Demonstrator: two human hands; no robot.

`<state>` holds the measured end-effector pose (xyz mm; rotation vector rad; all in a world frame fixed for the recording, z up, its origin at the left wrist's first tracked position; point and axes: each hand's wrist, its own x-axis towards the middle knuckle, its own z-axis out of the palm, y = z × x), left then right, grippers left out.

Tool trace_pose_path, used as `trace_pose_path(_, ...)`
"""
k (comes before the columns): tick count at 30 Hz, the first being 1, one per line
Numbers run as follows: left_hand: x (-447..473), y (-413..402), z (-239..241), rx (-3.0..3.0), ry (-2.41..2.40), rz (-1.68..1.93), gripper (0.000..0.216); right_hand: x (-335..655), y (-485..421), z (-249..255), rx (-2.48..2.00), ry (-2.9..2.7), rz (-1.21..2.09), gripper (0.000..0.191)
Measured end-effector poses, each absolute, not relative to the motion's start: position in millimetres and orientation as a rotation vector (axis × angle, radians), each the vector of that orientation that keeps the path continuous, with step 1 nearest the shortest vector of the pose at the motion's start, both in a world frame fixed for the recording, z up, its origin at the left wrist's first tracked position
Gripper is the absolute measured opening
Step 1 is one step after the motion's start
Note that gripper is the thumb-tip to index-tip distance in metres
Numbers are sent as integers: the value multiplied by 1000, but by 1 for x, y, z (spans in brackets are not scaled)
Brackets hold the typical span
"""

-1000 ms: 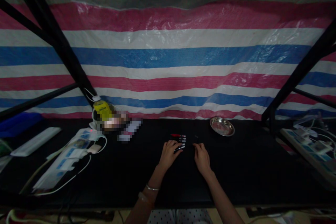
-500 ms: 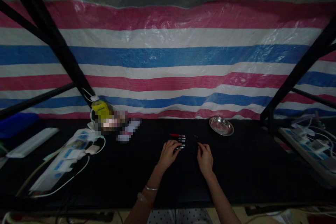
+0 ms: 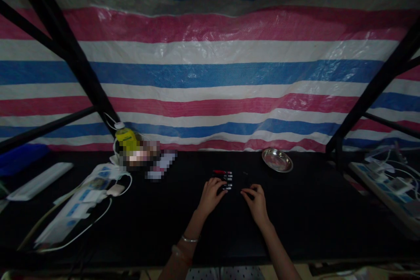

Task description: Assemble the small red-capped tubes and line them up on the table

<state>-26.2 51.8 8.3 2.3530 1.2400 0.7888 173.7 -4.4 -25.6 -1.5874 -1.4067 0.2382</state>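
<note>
My left hand (image 3: pixel 210 194) curls over a row of small slim tubes, with thumb and fingertips closed around the nearest silver-ended tube (image 3: pixel 227 188). Beyond those fingers lies a red tube (image 3: pixel 222 172) with a silver end, and next to it a dark tube (image 3: pixel 229 179) also tipped in silver. The dark bodies blend into the black tabletop. To the right, my right hand (image 3: pixel 256 203) is pinched, thumb against forefinger, just above the table. Whatever sits in that pinch is too small and dark to make out. A tiny dark piece (image 3: pixel 245 173) lies beyond it.
A shallow steel dish (image 3: pixel 277 160) is at the back right. On the left are a power strip (image 3: pixel 77 205) with plugs and cables, a yellow bottle (image 3: pixel 127 138) and a blurred-out packet (image 3: pixel 162 166). Another power strip (image 3: pixel 383 188) lies at the right edge.
My right hand has drawn back toward me and left, bringing its pinched fingertips closer to my left hand. My left hand stays at the tubes, barely shifted. The view has tilted slightly.
</note>
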Motion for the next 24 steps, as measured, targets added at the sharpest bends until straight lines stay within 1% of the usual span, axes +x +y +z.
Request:
trace_pose_path(9,-26,51,8,2353,1247,824,27,172,19,-11,-1734,-1435,170,14)
trace_pose_path(13,-26,52,7,2353,1235,840,27,158,36,-4,-1699,-1495,169,14)
trace_pose_path(19,-26,51,6,2306,1234,963,44,146,54,-4,-1598,-1637,225,14)
trace_pose_path(24,-25,50,9,2231,1274,1069,37,148,55,-14,-1562,-1674,255,16)
